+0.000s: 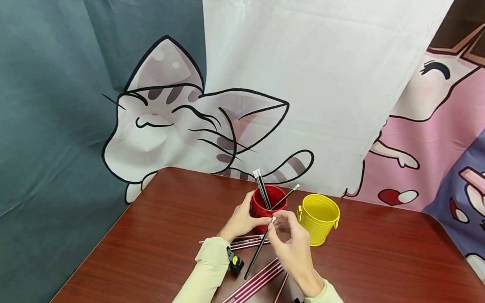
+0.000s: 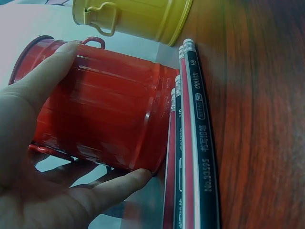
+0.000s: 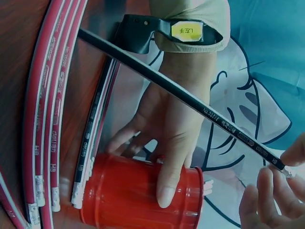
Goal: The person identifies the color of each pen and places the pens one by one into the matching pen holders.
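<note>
My left hand (image 1: 237, 220) holds the red bucket (image 2: 105, 100) from the side, its thumb lying along the wall near the rim. Several black pencils (image 1: 262, 188) with white tips stand leaning inside that bucket. Close in front of it, my right hand (image 1: 295, 249) pinches a black pencil (image 3: 190, 103) at its white eraser end. This pencil slants down, its other end pointing toward the table's near side. Right by the bucket's base lies a mixed group of black and pink pencils (image 2: 202, 124).
A yellow bucket (image 1: 318, 222) with side handles stands to the right of the red one. Several pink pencils (image 1: 254, 288) lie on the brown table (image 1: 156, 239) under and near my forearms. A printed cloth (image 1: 315, 72) hangs behind the table.
</note>
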`<state>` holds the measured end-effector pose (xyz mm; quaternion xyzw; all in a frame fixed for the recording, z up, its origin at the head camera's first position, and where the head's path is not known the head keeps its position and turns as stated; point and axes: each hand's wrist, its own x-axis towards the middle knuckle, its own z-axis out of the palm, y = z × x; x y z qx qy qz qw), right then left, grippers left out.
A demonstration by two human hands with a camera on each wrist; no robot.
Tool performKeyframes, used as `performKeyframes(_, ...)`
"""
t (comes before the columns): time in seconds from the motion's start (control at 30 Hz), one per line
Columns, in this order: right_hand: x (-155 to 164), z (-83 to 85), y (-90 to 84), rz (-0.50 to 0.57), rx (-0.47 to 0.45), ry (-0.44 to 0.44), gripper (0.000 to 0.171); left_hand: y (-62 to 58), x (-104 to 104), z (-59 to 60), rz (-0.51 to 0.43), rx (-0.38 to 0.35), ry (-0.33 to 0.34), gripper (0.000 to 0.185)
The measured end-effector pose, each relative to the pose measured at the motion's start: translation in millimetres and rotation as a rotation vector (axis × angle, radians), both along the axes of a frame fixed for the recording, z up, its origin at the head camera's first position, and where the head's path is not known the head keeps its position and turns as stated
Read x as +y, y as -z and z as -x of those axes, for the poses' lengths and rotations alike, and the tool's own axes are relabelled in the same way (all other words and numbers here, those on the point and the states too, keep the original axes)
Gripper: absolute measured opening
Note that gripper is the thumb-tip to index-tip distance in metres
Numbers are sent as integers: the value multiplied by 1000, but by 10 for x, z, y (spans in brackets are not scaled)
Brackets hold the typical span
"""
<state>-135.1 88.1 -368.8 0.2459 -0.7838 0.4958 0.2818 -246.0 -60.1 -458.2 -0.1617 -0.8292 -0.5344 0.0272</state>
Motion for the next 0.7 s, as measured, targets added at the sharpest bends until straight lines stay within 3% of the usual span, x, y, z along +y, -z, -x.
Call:
performKeyframes(0.23,-40,-39,-16,14,-33,-112,33,7,1,12,30,-2,-26,83)
performKeyframes(0.43,-85,-76,-26,39,-79,-140,31,4,-9,5,35,-10,-24,82)
performKeyframes(0.7,-87,-81,-94,41,-46,-175,27,0,-7,3,27,-32,-25,81)
